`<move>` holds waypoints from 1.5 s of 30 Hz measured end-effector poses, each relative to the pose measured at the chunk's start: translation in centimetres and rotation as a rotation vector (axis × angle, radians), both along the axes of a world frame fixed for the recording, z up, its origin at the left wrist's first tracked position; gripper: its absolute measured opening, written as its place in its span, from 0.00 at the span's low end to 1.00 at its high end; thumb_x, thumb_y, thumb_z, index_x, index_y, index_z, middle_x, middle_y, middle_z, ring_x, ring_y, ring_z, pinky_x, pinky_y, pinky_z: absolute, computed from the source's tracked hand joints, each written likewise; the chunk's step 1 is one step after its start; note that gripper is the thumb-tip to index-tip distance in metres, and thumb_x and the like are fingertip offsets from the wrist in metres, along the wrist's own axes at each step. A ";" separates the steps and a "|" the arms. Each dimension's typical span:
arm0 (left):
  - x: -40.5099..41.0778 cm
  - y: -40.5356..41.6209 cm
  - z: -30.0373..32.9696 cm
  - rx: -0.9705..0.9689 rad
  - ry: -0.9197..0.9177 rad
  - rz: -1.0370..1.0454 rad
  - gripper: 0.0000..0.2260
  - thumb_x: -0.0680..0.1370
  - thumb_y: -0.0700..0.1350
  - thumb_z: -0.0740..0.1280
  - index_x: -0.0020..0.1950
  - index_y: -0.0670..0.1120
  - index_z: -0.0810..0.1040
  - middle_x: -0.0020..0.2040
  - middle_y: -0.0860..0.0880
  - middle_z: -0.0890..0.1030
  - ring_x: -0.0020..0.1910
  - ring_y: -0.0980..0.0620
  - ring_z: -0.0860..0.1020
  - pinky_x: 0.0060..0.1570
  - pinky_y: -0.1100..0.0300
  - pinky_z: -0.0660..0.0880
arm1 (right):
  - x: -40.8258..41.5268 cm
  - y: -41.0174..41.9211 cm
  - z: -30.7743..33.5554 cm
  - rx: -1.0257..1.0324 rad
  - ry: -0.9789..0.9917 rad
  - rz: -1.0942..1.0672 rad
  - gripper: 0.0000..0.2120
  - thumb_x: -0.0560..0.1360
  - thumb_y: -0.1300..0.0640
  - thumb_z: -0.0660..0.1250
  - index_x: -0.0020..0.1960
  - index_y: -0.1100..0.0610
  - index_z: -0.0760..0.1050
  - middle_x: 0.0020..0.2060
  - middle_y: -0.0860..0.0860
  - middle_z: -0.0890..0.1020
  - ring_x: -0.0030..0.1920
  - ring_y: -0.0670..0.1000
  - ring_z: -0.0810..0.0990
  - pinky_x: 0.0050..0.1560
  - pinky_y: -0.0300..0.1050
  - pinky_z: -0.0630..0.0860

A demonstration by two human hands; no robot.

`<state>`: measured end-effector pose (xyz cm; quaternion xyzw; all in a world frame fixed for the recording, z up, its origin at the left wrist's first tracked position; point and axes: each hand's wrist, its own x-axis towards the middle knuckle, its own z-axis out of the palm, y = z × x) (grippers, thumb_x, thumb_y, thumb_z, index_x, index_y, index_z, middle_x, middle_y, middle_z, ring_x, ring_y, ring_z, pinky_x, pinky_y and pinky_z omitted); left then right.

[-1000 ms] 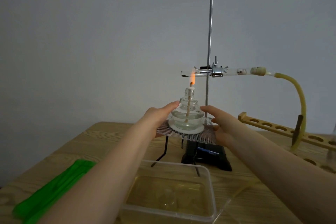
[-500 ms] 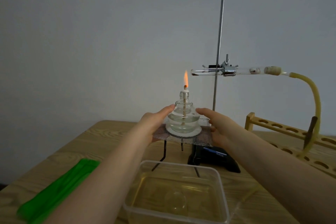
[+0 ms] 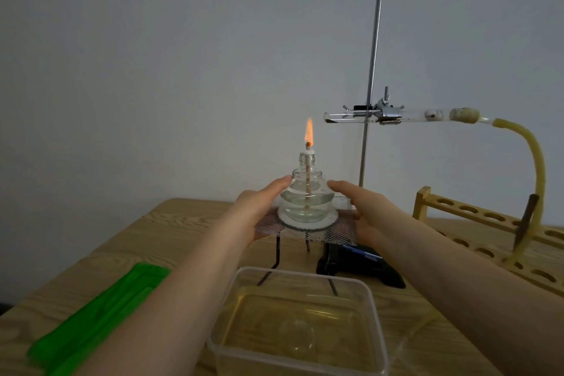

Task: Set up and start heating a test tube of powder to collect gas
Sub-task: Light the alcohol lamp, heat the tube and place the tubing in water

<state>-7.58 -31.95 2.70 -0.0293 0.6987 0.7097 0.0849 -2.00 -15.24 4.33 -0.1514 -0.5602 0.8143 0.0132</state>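
The left hand (image 3: 259,207) and the right hand (image 3: 363,210) flank the lit alcohol lamp (image 3: 306,192), each with straight fingers lying against the sides of the wire gauze (image 3: 323,230) on which the lamp stands; the thumbs are under the mesh and cannot be made out, so the hands read as open, steadying rather than clenching. The gauze rests on a dark tripod (image 3: 276,256) whose legs stand on the wooden table (image 3: 171,238).

A second ago the flame (image 3: 309,131) licked the closed end of the test tube (image 3: 345,116); now it burns straight and free, to the left of and below that end, apart from the glass. It seems that the lamp and its stand have been drawn leftward, so the powder is not being heated at present. If this is a sweep to warm the glass evenly, the lamp must come back under the tube.

The tube is held level by the clamp (image 3: 387,111) on the retort stand (image 3: 374,70), with its stopper (image 3: 464,115) joined to the yellow hose (image 3: 537,168) that curves down by the wooden rack (image 3: 476,214). Nearer the person sit the clear water tub (image 3: 305,323) and a green tray (image 3: 97,314).
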 end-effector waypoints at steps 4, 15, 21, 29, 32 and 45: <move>0.0 0.0 -0.1 -0.007 0.002 -0.002 0.42 0.50 0.66 0.76 0.56 0.41 0.75 0.50 0.41 0.82 0.47 0.41 0.83 0.52 0.43 0.79 | -0.1 0.0 0.0 0.013 0.011 -0.010 0.19 0.70 0.61 0.74 0.52 0.62 0.66 0.42 0.65 0.78 0.41 0.63 0.81 0.38 0.58 0.79; -0.1 0.4 -0.4 -0.021 -0.005 -0.007 0.31 0.60 0.65 0.75 0.49 0.43 0.76 0.50 0.43 0.82 0.49 0.42 0.82 0.55 0.45 0.78 | -0.5 0.5 -0.2 0.033 0.009 -0.010 0.19 0.69 0.59 0.74 0.51 0.62 0.67 0.45 0.65 0.78 0.42 0.63 0.82 0.39 0.57 0.80; -0.3 0.4 -0.7 -0.030 -0.001 -0.019 0.29 0.63 0.64 0.74 0.50 0.42 0.77 0.49 0.43 0.84 0.47 0.43 0.83 0.53 0.45 0.79 | -0.3 0.8 -0.3 0.032 0.005 0.019 0.14 0.70 0.59 0.74 0.43 0.61 0.67 0.42 0.64 0.79 0.40 0.62 0.82 0.37 0.56 0.80; 0.1 0.5 -0.3 -0.043 -0.011 -0.016 0.38 0.57 0.67 0.74 0.57 0.42 0.76 0.51 0.43 0.83 0.47 0.43 0.83 0.52 0.46 0.79 | -0.2 0.7 -0.2 0.044 0.002 0.009 0.21 0.69 0.58 0.74 0.54 0.61 0.66 0.45 0.65 0.79 0.42 0.63 0.82 0.38 0.57 0.81; 0.0 0.5 -0.2 -0.105 -0.004 0.004 0.48 0.51 0.71 0.72 0.63 0.43 0.74 0.57 0.43 0.80 0.52 0.42 0.81 0.55 0.46 0.78 | 0.0 0.7 -0.1 0.047 -0.003 0.012 0.22 0.69 0.58 0.75 0.56 0.59 0.66 0.47 0.66 0.79 0.44 0.63 0.82 0.40 0.58 0.81; 1.3 0.4 -0.4 -0.483 0.280 0.114 0.39 0.72 0.69 0.61 0.71 0.41 0.66 0.68 0.43 0.71 0.64 0.44 0.72 0.59 0.51 0.71 | 1.3 0.8 -0.1 0.150 -0.022 -0.054 0.35 0.71 0.57 0.73 0.71 0.63 0.61 0.61 0.66 0.72 0.42 0.59 0.79 0.30 0.49 0.76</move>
